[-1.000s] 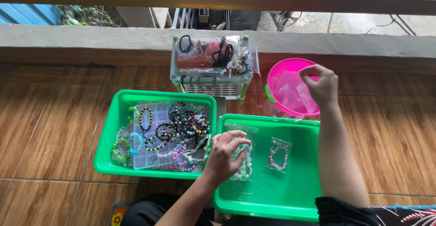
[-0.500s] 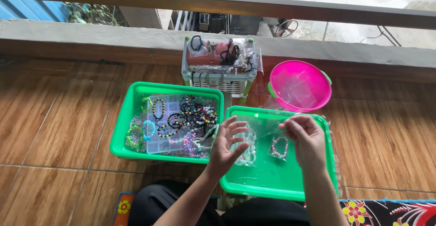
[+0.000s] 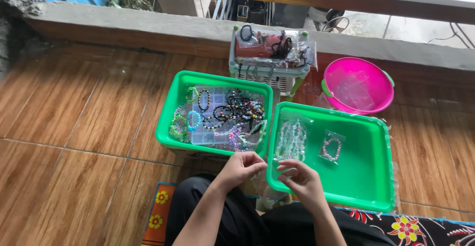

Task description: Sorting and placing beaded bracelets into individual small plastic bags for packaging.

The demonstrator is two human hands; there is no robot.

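The green trays [image 3: 376, 196] and pink bowl [image 3: 358, 85] are smooth, shiny plastic. The floor [image 3: 74, 127] is glossy wood-look tile. The ledge [image 3: 148, 26] is rough concrete.

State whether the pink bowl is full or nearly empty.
Nearly empty: the pink bowl shows mostly bare inside, with only a few clear plastic bags lying flat in its bottom.

Pink bowl [image 3: 358, 85] of clear bags, white basket [image 3: 269, 58] of dark bracelets, brown tiled floor [image 3: 74, 127]
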